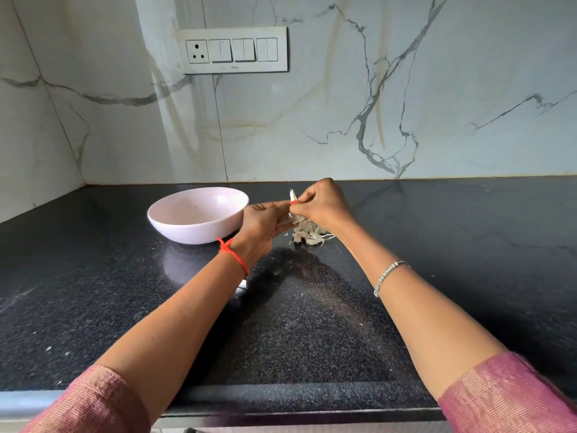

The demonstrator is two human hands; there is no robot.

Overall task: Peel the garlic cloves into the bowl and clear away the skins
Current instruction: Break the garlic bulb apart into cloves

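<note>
Black granite counter (312, 323) holds a pale pink bowl (175, 228) just left of a heap of garlic cloves (307, 234). The left hand (260, 225) and right hand (326, 204) both pinch one clove (292, 194) above the heap. Tugged too hard, it could slip back among the unpeeled ones, and torn skin could scatter beyond easy reach on the dark stone.

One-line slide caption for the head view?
Left hand and right hand peel a garlic clove near the pile, beside a pink bowl.
</note>
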